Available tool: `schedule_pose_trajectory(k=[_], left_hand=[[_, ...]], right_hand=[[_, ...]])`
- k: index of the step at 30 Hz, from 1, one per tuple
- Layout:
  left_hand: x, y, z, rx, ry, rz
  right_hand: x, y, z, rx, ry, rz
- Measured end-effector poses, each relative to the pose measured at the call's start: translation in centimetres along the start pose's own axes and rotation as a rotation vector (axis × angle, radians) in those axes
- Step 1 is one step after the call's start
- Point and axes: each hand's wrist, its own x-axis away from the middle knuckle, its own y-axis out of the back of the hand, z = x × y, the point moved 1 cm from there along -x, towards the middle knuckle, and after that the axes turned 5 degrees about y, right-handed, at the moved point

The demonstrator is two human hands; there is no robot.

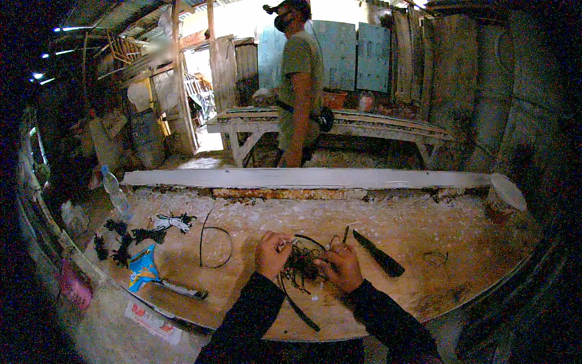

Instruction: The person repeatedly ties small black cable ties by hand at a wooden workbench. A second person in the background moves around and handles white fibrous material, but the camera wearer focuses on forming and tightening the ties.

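A rough, shed-like workshop — dim and makeshift.
What shows it — a scuffed brown wooden counter (442, 285) strewn with pale flecks, a long greyish trestle counter (376, 129) beyond it, corrugated metal roofing (145, 27) overhead, weathered upright wooden boards (221, 64) and flat pale-blue panels (339, 54) for walling.

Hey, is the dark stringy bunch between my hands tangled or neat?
Tangled: the dark bunch shows crossing loops and loose ends.

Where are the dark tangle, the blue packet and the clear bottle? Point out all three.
Dark tangle (301, 262): head view, middle of its strands.
Blue packet (143, 268): head view, middle of its front.
Clear bottle (113, 189): head view, middle of its side.
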Motion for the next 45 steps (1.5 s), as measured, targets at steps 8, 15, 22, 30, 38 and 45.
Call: schedule_pose_trajectory(k=[8, 15, 22, 30, 38, 45], left_hand=[[-0.2, -0.1, 0.6, -0.09, -0.14, 0.029], [-0.6, 0.4, 0.4, 0.052, -0.008, 0.114], [-0.6, 1.1, 0.8, -0.014, -0.167, -0.009], [-0.2, 0.7, -0.3, 0.21, 0.111, 0.086], [-0.5, 1.3, -0.4, 0.03, -0.054, 0.003], [-0.5, 1.2, 0.2, 0.138, -0.012, 0.056]], right_hand=[[0.3, 0.2, 0.2, 0.073, 0.137, 0.128], [0.2, 0.0, 1.1, 0.057, 0.24, 0.017], [0.2, 0.1, 2.0, 0.059, 0.229, 0.081], [-0.1, 0.0, 1.3, 0.005, 0.266, 0.064], [-0.3, 0.2, 2.1, 0.042, 0.29, 0.159], [-0.4, 0.3, 2.7, -0.019, 0.355, 0.074]])
